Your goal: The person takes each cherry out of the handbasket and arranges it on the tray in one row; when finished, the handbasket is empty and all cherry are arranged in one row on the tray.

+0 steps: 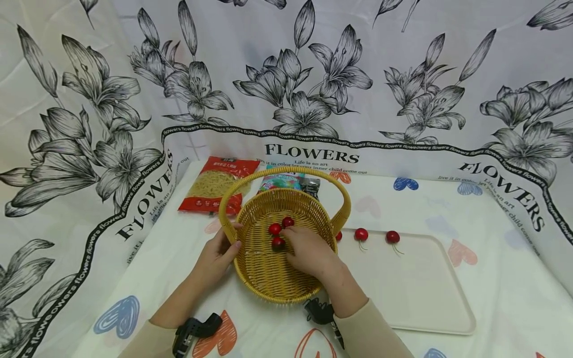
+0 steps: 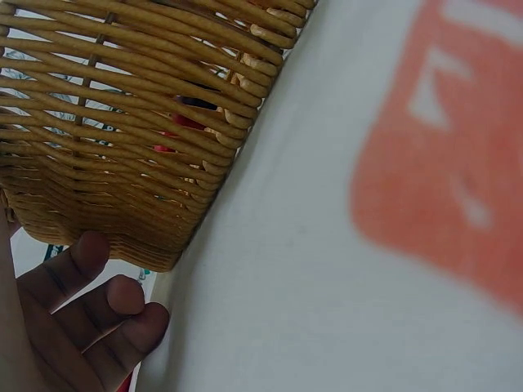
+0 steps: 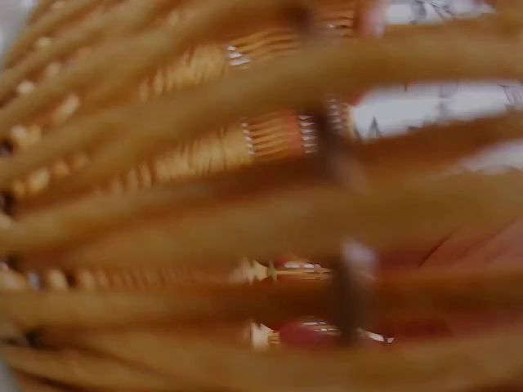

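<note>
A yellow woven basket (image 1: 264,283) with an arched handle stands in front of me. My left hand (image 1: 216,256) holds its left side where the handle meets the rim, thumb at the rim. In the left wrist view, fingers of that hand (image 2: 90,318) lie along the outer wall. My right hand (image 1: 311,251) reaches down inside the basket, fingertips right beside a dark red cherry (image 1: 288,222). A brighter cherry (image 1: 275,229) and a darker cherry (image 1: 278,243) lie close by. Cannot tell whether the right fingers pinch one. Blurred basket weave (image 3: 245,220) fills the right wrist view.
At the right lies a cream tray (image 1: 421,288), with a cherry (image 1: 360,234) and another stemmed cherry (image 1: 392,237) along its far edge and a third cherry (image 1: 338,236) partly behind the basket. Behind the basket are a red pasta bag (image 1: 210,184) and a colourful packet (image 1: 279,180).
</note>
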Tool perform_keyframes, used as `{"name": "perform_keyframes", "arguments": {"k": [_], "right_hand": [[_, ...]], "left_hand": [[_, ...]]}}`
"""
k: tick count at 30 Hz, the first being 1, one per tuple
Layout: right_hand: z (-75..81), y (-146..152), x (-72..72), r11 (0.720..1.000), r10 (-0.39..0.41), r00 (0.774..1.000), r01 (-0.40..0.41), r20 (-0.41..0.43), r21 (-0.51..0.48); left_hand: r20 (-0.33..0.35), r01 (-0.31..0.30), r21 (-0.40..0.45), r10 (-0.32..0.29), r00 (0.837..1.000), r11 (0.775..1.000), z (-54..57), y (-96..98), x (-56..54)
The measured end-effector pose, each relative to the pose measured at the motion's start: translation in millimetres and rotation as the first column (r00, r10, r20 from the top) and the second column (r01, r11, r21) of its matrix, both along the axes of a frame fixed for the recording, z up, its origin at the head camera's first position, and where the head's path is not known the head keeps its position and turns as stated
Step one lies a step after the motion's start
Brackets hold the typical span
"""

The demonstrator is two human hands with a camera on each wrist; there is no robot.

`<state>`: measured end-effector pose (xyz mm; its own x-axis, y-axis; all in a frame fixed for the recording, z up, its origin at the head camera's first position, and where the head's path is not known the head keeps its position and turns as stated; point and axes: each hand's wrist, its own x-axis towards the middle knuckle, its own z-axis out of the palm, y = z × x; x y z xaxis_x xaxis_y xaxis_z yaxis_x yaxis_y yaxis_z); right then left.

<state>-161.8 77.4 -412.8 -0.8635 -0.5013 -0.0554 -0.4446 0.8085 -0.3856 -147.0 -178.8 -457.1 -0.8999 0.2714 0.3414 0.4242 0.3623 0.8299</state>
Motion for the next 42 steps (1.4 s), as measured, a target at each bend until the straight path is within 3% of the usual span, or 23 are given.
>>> {"name": "perform_keyframes", "arguments": {"k": [6,12,14,18,21,25,28,35,42], "right_hand": [[-6.2,-1,-0.4,0.999,-0.034,0.999,0.034,0.001,0.027],[-5.2,-3,1.1,0.999,-0.046,0.999,0.045,0.005,0.029],[-5.5,-6,1.9,0.999,-0.041,0.999,0.041,-0.012,0.033],[-6.9,-9,3.2,0.999,-0.014,0.999,0.015,-0.043,0.029],[-7.2,-11,3.7,1.000,0.005,0.998,-0.003,-0.063,0.026],[-8.3,-11,2.9,0.999,-0.003,0.996,0.006,-0.091,0.031],[-9.3,-11,2.3,0.999,-0.031,0.995,0.034,-0.095,0.025],[-8.6,-10,2.4,0.998,-0.058,0.994,0.062,-0.095,0.033],[-7.7,-11,4.0,0.995,-0.010,0.997,0.018,-0.081,0.101]], "left_hand": [[0.026,-0.032,-0.012,0.032,0.999,0.999,-22.1,-5.2,-8.3],[0.022,-0.028,-0.002,0.028,0.999,1.000,-22.4,-6.3,-8.7],[0.030,-0.026,0.002,0.026,0.999,1.000,-14.0,-3.9,-5.0],[0.032,-0.025,0.009,0.025,0.999,1.000,-12.1,-3.7,-3.8],[0.023,-0.021,0.012,0.021,1.000,1.000,-20.9,-6.8,-7.6],[0.016,-0.018,0.001,0.018,1.000,1.000,-23.3,-7.0,-8.8],[0.013,-0.019,-0.009,0.019,1.000,1.000,-18.7,-4.8,-6.9],[0.010,0.000,0.009,-0.001,1.000,1.000,10.1,3.7,4.8],[0.012,-0.001,0.001,0.001,1.000,1.000,14.4,4.7,7.6]]}}
